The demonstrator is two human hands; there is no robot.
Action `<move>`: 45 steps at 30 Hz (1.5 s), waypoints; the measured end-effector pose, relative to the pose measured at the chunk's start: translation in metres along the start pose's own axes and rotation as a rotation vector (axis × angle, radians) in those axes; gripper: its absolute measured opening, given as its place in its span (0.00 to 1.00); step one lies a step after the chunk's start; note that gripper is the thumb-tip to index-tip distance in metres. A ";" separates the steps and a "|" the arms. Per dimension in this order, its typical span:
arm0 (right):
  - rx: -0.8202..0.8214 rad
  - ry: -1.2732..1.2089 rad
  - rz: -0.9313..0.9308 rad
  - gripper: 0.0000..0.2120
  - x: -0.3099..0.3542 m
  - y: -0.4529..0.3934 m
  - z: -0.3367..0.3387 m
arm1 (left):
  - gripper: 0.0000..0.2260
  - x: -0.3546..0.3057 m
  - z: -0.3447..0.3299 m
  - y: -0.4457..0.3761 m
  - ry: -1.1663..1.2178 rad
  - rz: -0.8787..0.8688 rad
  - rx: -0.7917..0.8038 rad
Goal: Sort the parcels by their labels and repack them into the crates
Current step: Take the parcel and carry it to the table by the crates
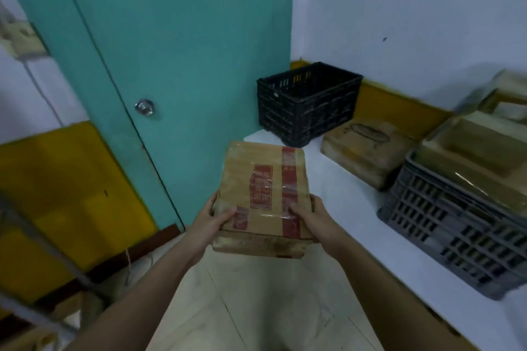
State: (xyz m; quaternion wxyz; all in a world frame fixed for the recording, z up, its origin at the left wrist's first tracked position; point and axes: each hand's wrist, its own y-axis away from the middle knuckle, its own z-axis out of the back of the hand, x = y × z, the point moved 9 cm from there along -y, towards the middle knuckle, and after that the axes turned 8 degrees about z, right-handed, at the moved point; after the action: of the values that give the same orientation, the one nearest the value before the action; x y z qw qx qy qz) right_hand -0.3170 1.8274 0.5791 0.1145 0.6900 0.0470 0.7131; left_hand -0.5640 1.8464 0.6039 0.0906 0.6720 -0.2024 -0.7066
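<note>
A tape-wrapped brown parcel (263, 196) was held at frame centre, label face turned up, presumably so its red printing could be read before sorting. It was gripped at its near corners, the left hand (212, 218) at seven o'clock and the right hand (309, 215) at five, thumbs pressed on top and fingers curled beneath. At one o'clock a black crate (306, 101) stood on the white desk (353, 208), its inside not visible. At three o'clock a grey crate (456, 225) was already stacked with parcels; another parcel (368, 151) lay between the crates
</note>
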 end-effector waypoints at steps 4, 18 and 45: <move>-0.031 -0.001 -0.030 0.32 0.012 -0.061 0.027 | 0.29 -0.039 -0.020 -0.069 -0.073 -0.014 0.070; -0.464 -0.084 -0.104 0.26 -0.018 -0.155 0.110 | 0.26 -0.063 -0.127 -0.289 -0.243 0.163 0.494; -0.893 -0.204 -0.138 0.24 -0.094 -0.230 0.159 | 0.55 -0.024 -0.245 -0.445 -0.929 -0.008 0.908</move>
State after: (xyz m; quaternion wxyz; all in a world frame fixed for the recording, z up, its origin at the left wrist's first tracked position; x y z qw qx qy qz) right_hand -0.1339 2.0143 0.4430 0.4518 0.6349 -0.2306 0.5827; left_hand -0.2559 2.2164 0.4406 -0.3021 0.2686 -0.4968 -0.7680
